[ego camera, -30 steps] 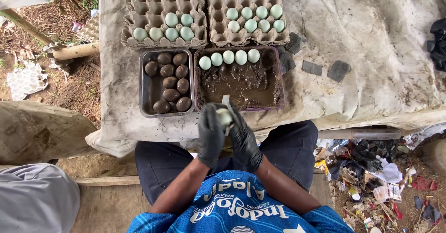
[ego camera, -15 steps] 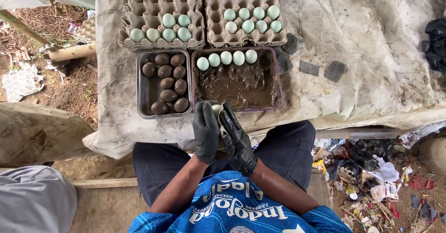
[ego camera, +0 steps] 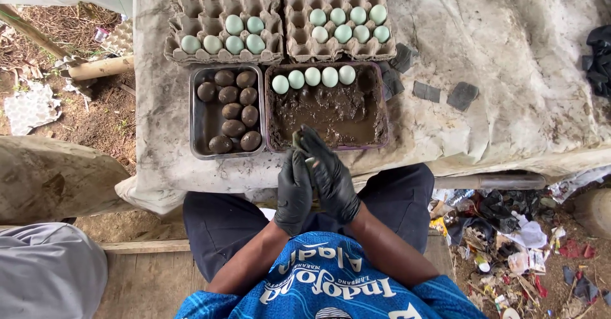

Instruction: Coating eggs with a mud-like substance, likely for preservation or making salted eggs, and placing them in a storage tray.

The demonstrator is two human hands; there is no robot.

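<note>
Our gloved left hand (ego camera: 294, 191) and right hand (ego camera: 329, 174) close around one egg (ego camera: 310, 162), coating it at the mud tray's (ego camera: 382, 112) near edge. Nine coated eggs (ego camera: 233, 110) fill the metal tray (ego camera: 198, 125); five pale eggs (ego camera: 313, 77) wait in the mud, more in cartons (ego camera: 223, 55).

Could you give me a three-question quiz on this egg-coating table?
1. True or false: the metal tray holds mud-coated eggs.
2. How many clean eggs sit in the mud tray? A) two B) five C) nine
3. What covers the left hand and right hand?

Key: 1 true. 2 B. 3 Black gloves; together they enclose a mostly hidden egg.
</note>
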